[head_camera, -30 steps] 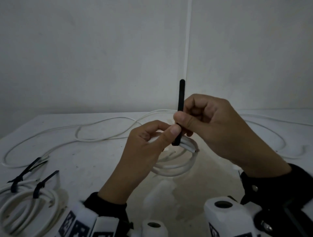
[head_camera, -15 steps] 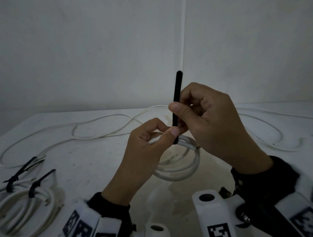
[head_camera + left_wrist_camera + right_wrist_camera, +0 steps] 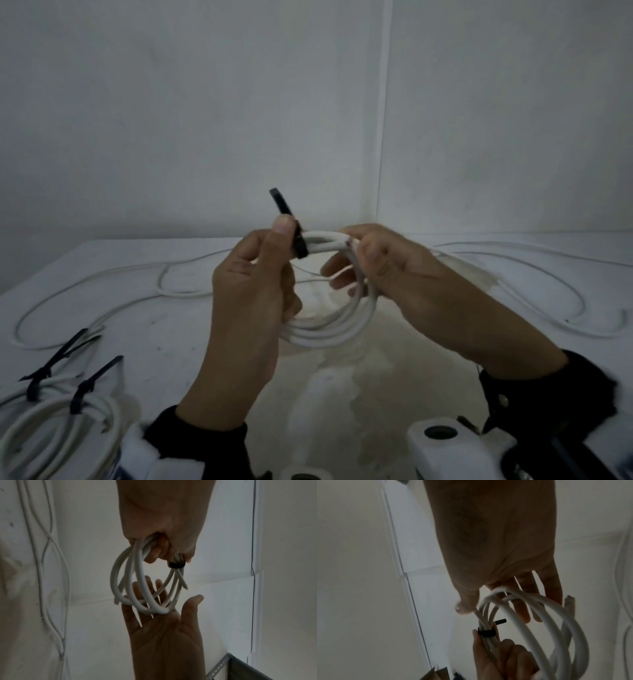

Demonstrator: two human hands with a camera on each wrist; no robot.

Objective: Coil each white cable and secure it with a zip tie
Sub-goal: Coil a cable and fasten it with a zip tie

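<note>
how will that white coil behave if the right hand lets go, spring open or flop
Likely stays bundled: the black zip tie already rings the coil by the left hand's grip. Probably springy, not limp: away from the tie its loops fan apart yet keep their curve. Seems light: it rests on the right hand's straight fingers.

Right hand [image 3: 404,277] has let go of the zip tie [image 3: 297,241] tail and shifted to the right side of the coil [image 3: 329,334]. Its fingers now lie straight against the loops. We note the left hand [image 3: 250,294] now has its thumb up against the tail. The tail stood upright before; it now leans left and shows shorter. The coil has turned to face us more squarely.
</note>
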